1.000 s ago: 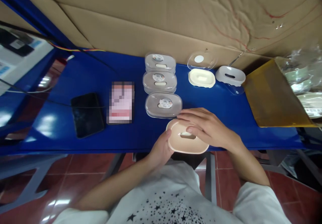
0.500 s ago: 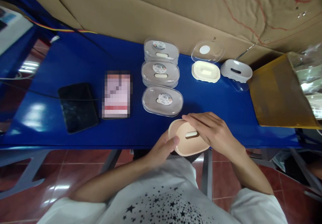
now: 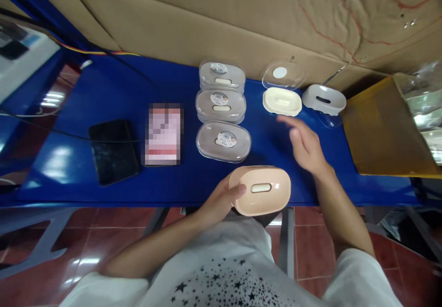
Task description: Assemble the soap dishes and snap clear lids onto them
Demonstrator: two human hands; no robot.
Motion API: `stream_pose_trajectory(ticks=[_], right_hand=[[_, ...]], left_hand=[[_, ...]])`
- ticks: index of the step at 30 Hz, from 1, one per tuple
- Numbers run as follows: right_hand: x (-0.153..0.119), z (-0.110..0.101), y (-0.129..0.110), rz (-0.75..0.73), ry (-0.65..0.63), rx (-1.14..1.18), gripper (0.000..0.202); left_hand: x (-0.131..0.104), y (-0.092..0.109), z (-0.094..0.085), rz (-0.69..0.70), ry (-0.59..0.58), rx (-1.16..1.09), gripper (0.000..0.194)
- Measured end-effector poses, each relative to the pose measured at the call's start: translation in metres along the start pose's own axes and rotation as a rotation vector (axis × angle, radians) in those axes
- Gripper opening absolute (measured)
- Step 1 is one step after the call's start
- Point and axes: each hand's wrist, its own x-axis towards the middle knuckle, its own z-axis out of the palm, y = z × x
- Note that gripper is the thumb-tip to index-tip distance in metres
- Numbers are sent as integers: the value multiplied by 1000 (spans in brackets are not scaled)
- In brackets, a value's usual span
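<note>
Blue glossy worktable (image 3: 103,95) with a brown cardboard backing (image 3: 207,17) fills the head view; I note three clear-lidded grey oval boxes (image 3: 223,113) in a column, and a cream oval tray (image 3: 282,101) further right. My left hand (image 3: 221,201) grips the left end of a peach oval plastic soap dish (image 3: 260,189) at the table's near edge. My right hand (image 3: 305,146) hovers open and empty over the table, between peach dish and cream tray.
</note>
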Motion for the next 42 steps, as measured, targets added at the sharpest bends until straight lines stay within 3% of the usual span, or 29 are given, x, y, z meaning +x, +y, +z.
stream_pose_trajectory(ticks=[3,5,12,16,20,27,30,34,38,40,42], right_hand=[[20,-1,42,94,-83,-275,68],[14,-1,51,88,-132,-378,68],[-69,-2,19,10,-9,-390,30],[-80,-7,22,39,61,-434,29],[-40,-19,34,61,93,-444,40],[88,-28,68,90,127,-477,53],[103,-29,83,120,90,-497,57],[79,-46,104,259,79,-611,63],[43,-68,118,384,11,-651,47],[24,-70,103,370,15,-641,41],[1,-62,69,278,50,-595,41]], left_hand=[[3,1,-4,-75,39,-98,74],[3,1,-9,-113,55,-135,70],[6,0,-17,-171,25,-206,64],[7,0,-15,-149,13,-205,57],[7,2,-12,-136,32,-192,54],[10,6,-9,-156,16,-177,49],[10,7,-9,-152,-28,-183,51],[9,7,-8,-169,-13,-188,57],[9,5,-10,-182,4,-198,57],[9,2,-12,-189,15,-213,57],[9,0,-15,-187,18,-232,55]])
